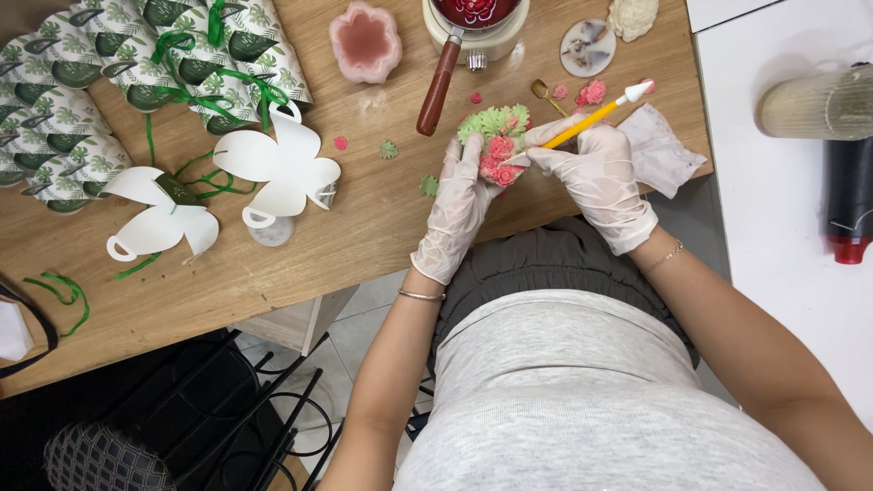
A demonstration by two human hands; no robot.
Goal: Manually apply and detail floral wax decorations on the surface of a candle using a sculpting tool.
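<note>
My left hand [457, 205], in a thin clear glove, cups a small round piece [496, 145] covered with pink roses and pale green leaves, held just above the wooden table's edge. My right hand [596, 173], also gloved, grips a yellow tool [596, 114] with a white and pink tip pointing up and right; its lower end touches the pink roses. Loose pink flower bits [589, 93] and green leaf bits [389, 149] lie on the table near both hands.
A pink flower-shaped mould [366, 41], a pot of red liquid with a wooden handle [440, 86] and a small gold spoon [546, 95] stand behind. White cut-out paper boxes [280, 164] and leaf-printed boxes with green ribbon [109, 64] fill the left. A crumpled glove [662, 150] lies right.
</note>
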